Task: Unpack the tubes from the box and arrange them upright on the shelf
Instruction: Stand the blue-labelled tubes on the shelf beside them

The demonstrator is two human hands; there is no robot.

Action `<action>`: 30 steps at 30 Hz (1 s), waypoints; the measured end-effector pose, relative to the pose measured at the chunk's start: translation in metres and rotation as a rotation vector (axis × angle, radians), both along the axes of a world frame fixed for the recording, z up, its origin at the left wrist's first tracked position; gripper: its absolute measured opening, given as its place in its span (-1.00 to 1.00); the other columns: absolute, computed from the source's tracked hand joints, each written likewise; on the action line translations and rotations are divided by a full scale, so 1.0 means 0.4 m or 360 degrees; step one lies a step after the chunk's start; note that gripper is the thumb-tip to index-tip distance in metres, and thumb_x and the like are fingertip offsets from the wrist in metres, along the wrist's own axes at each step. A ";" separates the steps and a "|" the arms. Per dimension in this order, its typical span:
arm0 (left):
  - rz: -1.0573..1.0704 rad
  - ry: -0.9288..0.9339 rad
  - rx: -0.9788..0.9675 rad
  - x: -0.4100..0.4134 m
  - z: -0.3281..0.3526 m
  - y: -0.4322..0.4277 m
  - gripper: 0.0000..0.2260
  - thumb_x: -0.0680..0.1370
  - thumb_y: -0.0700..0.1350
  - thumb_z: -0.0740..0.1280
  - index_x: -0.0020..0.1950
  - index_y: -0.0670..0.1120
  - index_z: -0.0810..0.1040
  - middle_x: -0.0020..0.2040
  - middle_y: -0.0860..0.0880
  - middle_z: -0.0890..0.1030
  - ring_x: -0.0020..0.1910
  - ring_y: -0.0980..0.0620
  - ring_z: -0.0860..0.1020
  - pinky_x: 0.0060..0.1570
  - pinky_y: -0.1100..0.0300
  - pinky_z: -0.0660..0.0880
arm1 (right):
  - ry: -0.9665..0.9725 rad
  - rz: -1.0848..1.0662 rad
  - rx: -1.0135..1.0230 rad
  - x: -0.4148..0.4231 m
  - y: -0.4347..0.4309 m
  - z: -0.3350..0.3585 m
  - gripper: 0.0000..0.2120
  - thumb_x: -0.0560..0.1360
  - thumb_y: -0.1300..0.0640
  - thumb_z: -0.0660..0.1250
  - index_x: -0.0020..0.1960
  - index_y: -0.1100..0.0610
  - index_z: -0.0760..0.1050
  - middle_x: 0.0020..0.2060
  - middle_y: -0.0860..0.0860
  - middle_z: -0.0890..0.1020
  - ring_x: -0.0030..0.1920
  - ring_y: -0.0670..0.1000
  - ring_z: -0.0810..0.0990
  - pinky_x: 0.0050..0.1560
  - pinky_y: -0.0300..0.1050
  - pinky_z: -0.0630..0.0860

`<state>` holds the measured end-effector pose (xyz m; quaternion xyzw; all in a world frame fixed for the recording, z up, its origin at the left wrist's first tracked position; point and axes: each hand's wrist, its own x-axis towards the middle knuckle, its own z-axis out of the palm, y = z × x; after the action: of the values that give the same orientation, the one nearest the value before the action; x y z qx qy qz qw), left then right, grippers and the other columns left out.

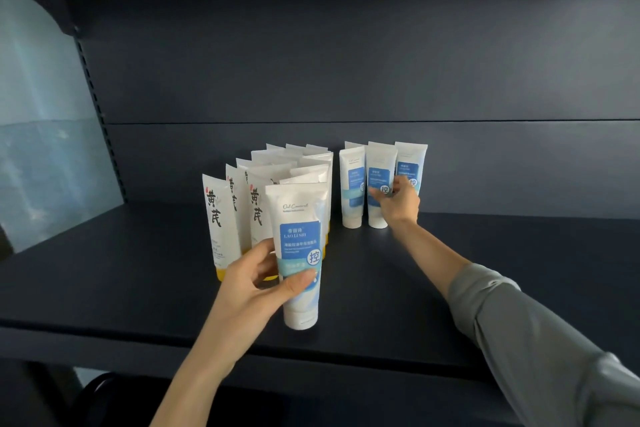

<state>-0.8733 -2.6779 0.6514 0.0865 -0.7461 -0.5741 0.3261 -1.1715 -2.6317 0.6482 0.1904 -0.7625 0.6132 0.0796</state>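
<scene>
A blue-label tube (300,246) is gripped upright in the left hand (249,284), thumb across its front and cap down, at the shelf (381,305) front. The right hand (400,201) is reached to the blue row (353,184) at the back, fingers curled against the middle tube (379,163); a true grip cannot be told. Yellow-capped tubes (216,218) are massed to the left. Step judged: placing. Next, the held tube is probably to be stood by the blue row without toppling neighbours. Box not seen.

The left hand (249,284) grips a blue-labelled tube (300,246) upright on the dark shelf (381,305), just before the yellow-capped tubes (218,215). The right hand (398,201) has its fingers (375,191) touching the back row of tubes (353,184).
</scene>
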 end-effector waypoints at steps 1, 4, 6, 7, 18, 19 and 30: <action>-0.0005 -0.0001 -0.0005 0.005 0.001 -0.002 -0.65 0.28 -0.01 0.47 0.05 0.08 0.59 -0.02 0.15 0.68 -0.02 0.20 0.63 -0.13 0.43 0.50 | 0.0002 0.0006 0.0004 0.001 0.001 0.000 -0.71 0.45 0.09 0.45 0.04 0.17 0.42 -0.09 -0.05 0.54 -0.08 -0.02 0.52 -0.04 -0.08 0.48; -0.0016 0.0012 -0.0023 0.022 0.008 -0.009 -0.67 0.29 -0.03 0.47 0.04 0.09 0.58 -0.03 0.16 0.68 -0.03 0.22 0.63 -0.16 0.45 0.49 | -0.0009 0.0020 0.0016 0.003 0.018 0.004 -0.65 0.42 0.06 0.47 0.09 0.18 0.45 -0.03 -0.02 0.57 -0.06 -0.03 0.53 -0.04 -0.12 0.47; -0.0029 0.0042 -0.0029 0.032 0.014 -0.012 -0.68 0.29 -0.03 0.46 0.03 0.10 0.59 -0.03 0.16 0.68 -0.03 0.22 0.63 -0.17 0.45 0.49 | 0.0001 -0.0035 0.0022 0.004 0.039 0.014 -0.62 0.41 0.03 0.48 0.11 0.16 0.45 0.04 0.02 0.57 -0.02 -0.01 0.52 -0.04 -0.12 0.47; -0.0036 0.0062 -0.0033 0.037 0.019 -0.013 -0.69 0.29 -0.03 0.46 0.02 0.11 0.60 -0.03 0.16 0.68 -0.02 0.22 0.63 -0.17 0.45 0.49 | 0.0015 -0.0061 0.0012 0.007 0.050 0.024 -0.61 0.41 0.01 0.47 0.13 0.17 0.45 0.08 0.04 0.56 0.02 0.01 0.52 -0.01 -0.11 0.47; -0.0002 0.0277 0.0129 -0.035 0.105 0.058 -0.68 0.36 -0.02 0.45 0.09 0.02 0.56 0.02 0.07 0.67 0.01 0.09 0.63 0.05 0.02 0.58 | 0.0602 0.0432 -0.0247 0.334 0.224 0.092 -0.86 0.60 0.13 0.21 0.12 -0.04 0.46 0.08 -0.16 0.57 0.06 -0.26 0.52 -0.03 -0.45 0.43; -0.0005 0.0274 0.0143 -0.044 0.107 0.066 -0.71 0.39 -0.07 0.46 0.08 0.02 0.56 0.01 0.07 0.67 0.01 0.11 0.63 0.05 0.03 0.58 | 0.0664 0.0494 -0.0228 0.368 0.245 0.079 -0.85 0.60 0.06 0.21 0.14 -0.12 0.44 0.10 -0.23 0.56 0.10 -0.25 0.51 0.01 -0.41 0.44; -0.0031 0.0354 0.0069 -0.113 0.060 0.161 -0.72 0.37 -0.12 0.53 -0.01 0.11 0.55 -0.08 0.20 0.66 -0.05 0.24 0.61 -0.18 0.37 0.54 | 0.0877 0.0542 -0.0096 0.471 0.310 -0.008 -0.31 0.46 0.17 0.42 0.40 -0.28 0.18 0.24 -0.19 0.43 0.24 -0.21 0.45 0.14 -0.45 0.38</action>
<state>-0.9187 -2.6133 0.6755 0.0220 -0.6934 -0.5993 0.3995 -0.9830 -2.5077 0.6448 0.4717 -0.6510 0.5653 0.1848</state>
